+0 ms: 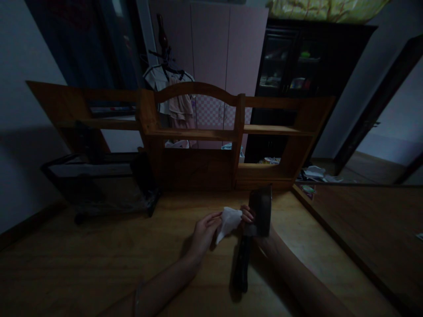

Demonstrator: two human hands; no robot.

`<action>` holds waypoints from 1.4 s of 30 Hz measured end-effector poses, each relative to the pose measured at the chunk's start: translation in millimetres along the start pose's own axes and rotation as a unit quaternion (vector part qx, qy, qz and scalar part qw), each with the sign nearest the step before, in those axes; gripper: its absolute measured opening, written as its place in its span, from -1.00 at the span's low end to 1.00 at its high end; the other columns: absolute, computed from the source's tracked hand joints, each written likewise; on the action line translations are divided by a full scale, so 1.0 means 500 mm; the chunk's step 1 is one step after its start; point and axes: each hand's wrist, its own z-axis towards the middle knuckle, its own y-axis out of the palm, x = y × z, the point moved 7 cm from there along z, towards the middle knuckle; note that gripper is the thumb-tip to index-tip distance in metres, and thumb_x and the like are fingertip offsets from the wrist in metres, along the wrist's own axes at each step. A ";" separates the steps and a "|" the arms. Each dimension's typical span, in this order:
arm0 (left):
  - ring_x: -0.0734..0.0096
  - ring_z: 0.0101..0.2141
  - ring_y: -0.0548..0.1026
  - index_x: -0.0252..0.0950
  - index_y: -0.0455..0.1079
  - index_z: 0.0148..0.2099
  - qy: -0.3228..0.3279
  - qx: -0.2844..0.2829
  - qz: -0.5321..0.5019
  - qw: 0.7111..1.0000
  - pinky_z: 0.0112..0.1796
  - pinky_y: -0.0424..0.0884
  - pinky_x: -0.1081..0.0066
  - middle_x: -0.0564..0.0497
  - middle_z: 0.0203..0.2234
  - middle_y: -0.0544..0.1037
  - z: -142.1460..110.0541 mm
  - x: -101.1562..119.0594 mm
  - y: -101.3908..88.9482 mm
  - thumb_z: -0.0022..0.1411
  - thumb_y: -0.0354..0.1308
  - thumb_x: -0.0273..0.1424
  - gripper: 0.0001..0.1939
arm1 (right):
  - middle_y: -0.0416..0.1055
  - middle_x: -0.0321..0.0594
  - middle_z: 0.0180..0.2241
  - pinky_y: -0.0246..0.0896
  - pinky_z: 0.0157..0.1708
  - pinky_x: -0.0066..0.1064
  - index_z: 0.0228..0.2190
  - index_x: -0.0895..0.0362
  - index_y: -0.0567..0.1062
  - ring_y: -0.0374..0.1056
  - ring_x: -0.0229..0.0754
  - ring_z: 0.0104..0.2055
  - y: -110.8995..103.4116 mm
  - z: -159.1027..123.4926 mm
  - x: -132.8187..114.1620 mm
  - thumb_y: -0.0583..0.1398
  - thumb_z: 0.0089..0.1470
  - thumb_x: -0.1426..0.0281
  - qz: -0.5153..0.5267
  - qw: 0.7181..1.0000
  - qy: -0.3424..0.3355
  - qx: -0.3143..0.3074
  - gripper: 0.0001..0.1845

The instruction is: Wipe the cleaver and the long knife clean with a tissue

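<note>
Cleaver (260,213) is gripped by the right hand (247,214), white cloth (228,221) finger-pinched by the left hand (205,226) just left of the cleaver, both held, neither put aside yet!

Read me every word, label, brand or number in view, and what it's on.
No text can be read.
Cleaver: no legible marking in this dim light.
White cloth: no lettering visible.
Small colourful item at right: too small and dark to read.
</note>
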 end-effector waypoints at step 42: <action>0.07 0.07 0.35 -0.45 0.30 0.14 -0.075 -0.138 -0.199 0.967 0.09 0.22 0.25 -0.27 0.07 0.37 -0.019 0.019 0.074 0.19 0.24 -0.25 -0.45 | -0.16 -0.59 -0.79 0.34 -0.13 -0.29 -0.63 0.04 0.17 -0.13 -0.36 -0.80 0.014 0.034 -0.060 0.14 0.05 0.36 0.084 0.993 -0.082 -0.025 -0.70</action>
